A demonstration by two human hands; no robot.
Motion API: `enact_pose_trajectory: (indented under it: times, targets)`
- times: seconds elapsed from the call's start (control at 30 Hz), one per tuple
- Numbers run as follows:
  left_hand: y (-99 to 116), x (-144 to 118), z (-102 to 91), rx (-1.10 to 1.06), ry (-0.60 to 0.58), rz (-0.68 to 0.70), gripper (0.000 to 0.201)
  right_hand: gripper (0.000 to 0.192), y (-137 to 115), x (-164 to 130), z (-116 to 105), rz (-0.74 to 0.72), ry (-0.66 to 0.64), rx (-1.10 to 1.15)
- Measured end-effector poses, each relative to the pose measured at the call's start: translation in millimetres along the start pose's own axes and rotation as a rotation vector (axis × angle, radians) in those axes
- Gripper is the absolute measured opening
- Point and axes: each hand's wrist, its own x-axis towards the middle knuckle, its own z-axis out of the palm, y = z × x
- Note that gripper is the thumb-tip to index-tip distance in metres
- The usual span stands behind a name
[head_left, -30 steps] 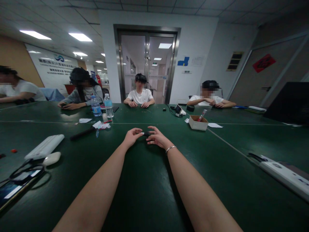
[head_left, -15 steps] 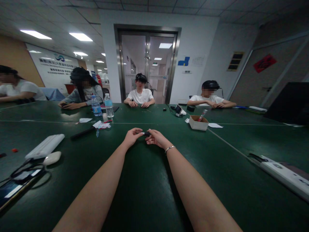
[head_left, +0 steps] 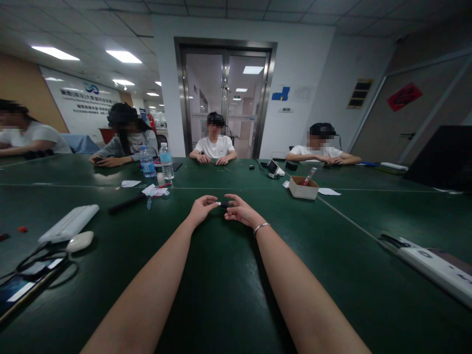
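Observation:
Over the green table [head_left: 221, 265], a small black stick with a silver end [head_left: 223, 204] lies crosswise between my two hands. My left hand [head_left: 202, 208] pinches it by the silver end with closed fingertips. Around the black end, the fingers of my right hand [head_left: 241, 210] are spread apart, the index finger above and the thumb side below. Whether a right fingertip still touches the stick is too small to tell. A bracelet [head_left: 261, 229] circles my right wrist. What exactly the stick is cannot be made out.
To the left lie a phone [head_left: 25, 287], glasses [head_left: 37, 263], a white case [head_left: 70, 223] and a mouse-like white object [head_left: 80, 241]. Two water bottles [head_left: 166, 164] stand farther off. A small box [head_left: 303, 188] and a power strip [head_left: 435, 268] are on the right. Several people sit opposite.
The fingers of my right hand have opened and moved slightly off the stick, showing more of its black end. My left hand has kept its pinch and place.

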Motion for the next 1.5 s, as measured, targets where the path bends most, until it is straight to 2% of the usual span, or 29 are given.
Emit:
enact_pose_trajectory:
  times: [0.07,0.17,0.23,0.37,0.57,0.93,1.27,1.5]
  targets:
    - [-0.8,0.2,-0.1,0.010,-0.006,0.000,0.031,0.044,-0.1,0.4,0.4,0.005,0.030,0.012]
    - [-1.4,0.3,-0.3,0.008,-0.019,0.008,0.031,0.025,1.2,3.3,1.1,0.064,0.057,-0.023]
    - [-1.3,0.1,-0.6,0.007,-0.022,0.014,0.031,0.022,1.8,4.3,1.1,0.062,0.047,-0.046]
    - [-0.6,-0.4,-1.1,0.027,-0.026,0.012,0.032,0.036,1.3,2.8,-0.3,0.020,0.029,-0.005]
    - [-3.9,1.0,-0.4,0.021,-0.016,0.021,0.032,0.018,-0.3,2.0,0.9,0.077,0.048,-0.005]
    - [0.9,-4.3,3.0,0.231,-0.137,-0.061,0.038,0.024,-1.1,-1.1,-0.1,0.070,0.023,0.007]
    - [0.0,-5.7,5.4,0.171,-0.210,-0.059,0.037,0.024,2.1,1.8,-1.6,0.065,0.024,0.010]
    - [-0.4,-5.4,6.3,0.142,-0.175,-0.041,0.030,0.023,3.3,2.8,-1.5,0.064,0.024,0.005]
